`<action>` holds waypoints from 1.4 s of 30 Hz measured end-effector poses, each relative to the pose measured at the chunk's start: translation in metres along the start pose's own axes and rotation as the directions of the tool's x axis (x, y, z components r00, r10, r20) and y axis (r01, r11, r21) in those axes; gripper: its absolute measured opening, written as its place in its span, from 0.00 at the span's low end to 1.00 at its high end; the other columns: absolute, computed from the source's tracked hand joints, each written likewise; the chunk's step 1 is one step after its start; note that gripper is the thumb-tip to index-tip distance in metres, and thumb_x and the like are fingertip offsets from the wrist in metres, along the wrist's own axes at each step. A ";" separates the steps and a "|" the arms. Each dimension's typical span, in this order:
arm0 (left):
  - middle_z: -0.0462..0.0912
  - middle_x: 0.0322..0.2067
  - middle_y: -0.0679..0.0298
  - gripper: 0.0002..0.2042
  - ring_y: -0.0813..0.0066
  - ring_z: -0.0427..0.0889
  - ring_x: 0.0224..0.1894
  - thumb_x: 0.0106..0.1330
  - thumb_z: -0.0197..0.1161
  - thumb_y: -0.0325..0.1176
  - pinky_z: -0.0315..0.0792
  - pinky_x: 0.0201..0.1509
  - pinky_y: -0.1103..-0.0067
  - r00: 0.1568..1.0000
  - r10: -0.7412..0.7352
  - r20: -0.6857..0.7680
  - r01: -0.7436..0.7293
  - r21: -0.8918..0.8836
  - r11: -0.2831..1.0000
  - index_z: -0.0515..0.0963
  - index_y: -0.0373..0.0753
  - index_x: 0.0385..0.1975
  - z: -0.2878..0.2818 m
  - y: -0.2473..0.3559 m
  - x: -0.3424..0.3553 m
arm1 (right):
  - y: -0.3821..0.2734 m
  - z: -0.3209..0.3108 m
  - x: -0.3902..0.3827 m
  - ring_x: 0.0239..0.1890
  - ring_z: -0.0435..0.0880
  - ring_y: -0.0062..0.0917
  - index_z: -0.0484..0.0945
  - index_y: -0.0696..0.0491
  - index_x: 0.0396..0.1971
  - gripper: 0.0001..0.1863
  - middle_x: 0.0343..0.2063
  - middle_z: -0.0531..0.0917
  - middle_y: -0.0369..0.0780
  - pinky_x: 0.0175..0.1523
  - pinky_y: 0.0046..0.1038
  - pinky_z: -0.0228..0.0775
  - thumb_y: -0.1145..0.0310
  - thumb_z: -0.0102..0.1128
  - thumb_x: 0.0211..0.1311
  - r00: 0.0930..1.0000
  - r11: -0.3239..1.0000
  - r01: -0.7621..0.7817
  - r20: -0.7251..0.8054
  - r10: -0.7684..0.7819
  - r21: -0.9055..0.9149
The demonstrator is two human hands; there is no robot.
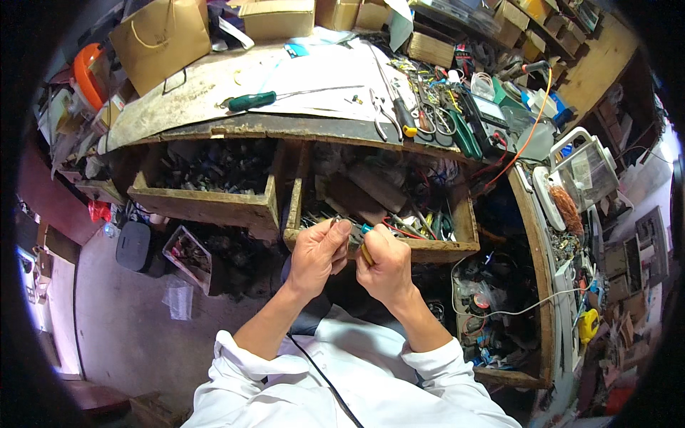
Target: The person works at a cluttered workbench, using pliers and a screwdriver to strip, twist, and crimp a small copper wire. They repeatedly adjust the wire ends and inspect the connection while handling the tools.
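Hand tool with yellow and teal parts (366,254) is sitting inside the right hand (386,258), whose fingers are folding tightly around it. The right grip is therefore closed on the tool. The left hand (320,255) is also holding a closed posture, its thumb pressing against curled fingers; whether a small piece is resting in that pinch cannot be told at this size.

Location: both hands are standing side by side at the front board of the right-hand open drawer (435,250), in front of the wearer's chest. Whether they are touching the board or hovering over it cannot be determined.

Governing relation, as judged: the tool is lying on the inner side of the right fist, facing the left fingertips across a narrow gap. The right hand is the nearer one, since it is carrying the tool; the left is waiting just beside it. The visible parts are running roughly away from the wearer, yellow nearer and teal farther; the fingers are hiding the rest, so the full long axis and the working end are escaping confirmation.

Surroundings: a green-handled screwdriver (251,101) is lying crosswise on the workbench (168,120), well apart from both hands.
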State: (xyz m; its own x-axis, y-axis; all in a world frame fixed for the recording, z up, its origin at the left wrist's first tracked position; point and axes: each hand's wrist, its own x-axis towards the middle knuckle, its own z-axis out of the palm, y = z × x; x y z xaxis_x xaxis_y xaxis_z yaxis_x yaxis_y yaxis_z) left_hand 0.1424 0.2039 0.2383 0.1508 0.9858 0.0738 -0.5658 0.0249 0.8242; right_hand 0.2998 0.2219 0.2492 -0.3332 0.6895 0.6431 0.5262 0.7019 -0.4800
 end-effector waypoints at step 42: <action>0.87 0.34 0.53 0.14 0.70 0.89 0.35 0.73 0.58 0.32 0.84 0.36 0.75 0.972 0.233 -0.008 -0.189 0.556 0.809 0.76 0.25 0.48 0.024 0.101 0.152 | 0.018 -0.041 0.006 0.22 0.61 0.10 0.65 0.54 0.21 0.13 0.18 0.65 0.27 0.25 0.22 0.51 0.77 0.57 0.64 0.828 0.677 -0.457 -0.002 0.560 0.577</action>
State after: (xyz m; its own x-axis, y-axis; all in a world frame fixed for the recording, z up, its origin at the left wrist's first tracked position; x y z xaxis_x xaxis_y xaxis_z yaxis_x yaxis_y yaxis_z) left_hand 0.1279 0.3522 0.3467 0.0086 0.9657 0.2594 -0.0357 -0.2590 0.9652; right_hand 0.3393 0.2313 0.2691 0.0208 0.9640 0.2649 0.0575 0.2634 -0.9630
